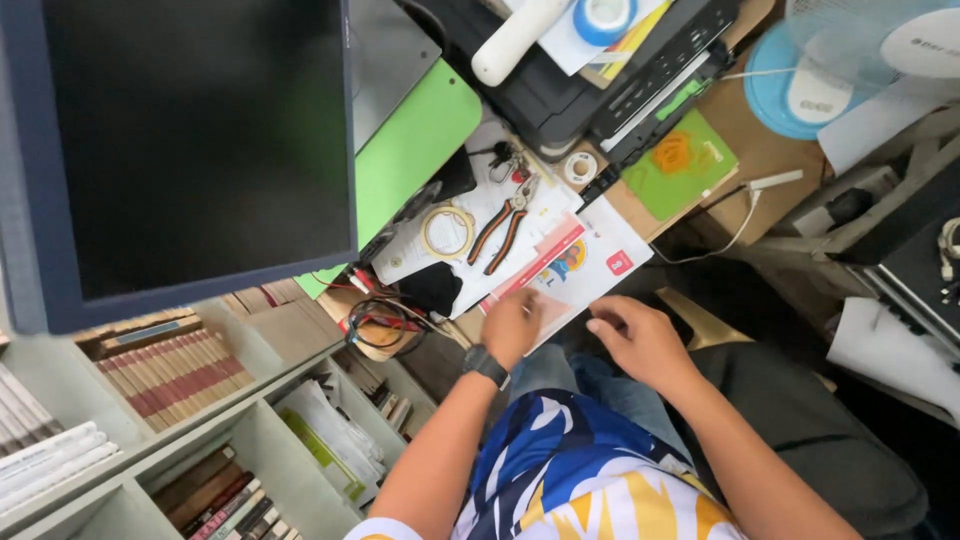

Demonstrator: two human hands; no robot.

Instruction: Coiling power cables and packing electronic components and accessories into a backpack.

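Leaflet (585,262), left hand (512,325) touching, right hand (640,342) near

Likely home office: monitor (190,140), printer (600,80), bookshelves (170,400).

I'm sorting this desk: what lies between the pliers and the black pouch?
In the head view, only bare white paper shows between the pliers and the black pouch. The coil of yellow wire lies just above that gap, beside the pliers.

Two hands (512,325) (640,340), one pliers (505,228), two tape rolls (604,17) (579,167)
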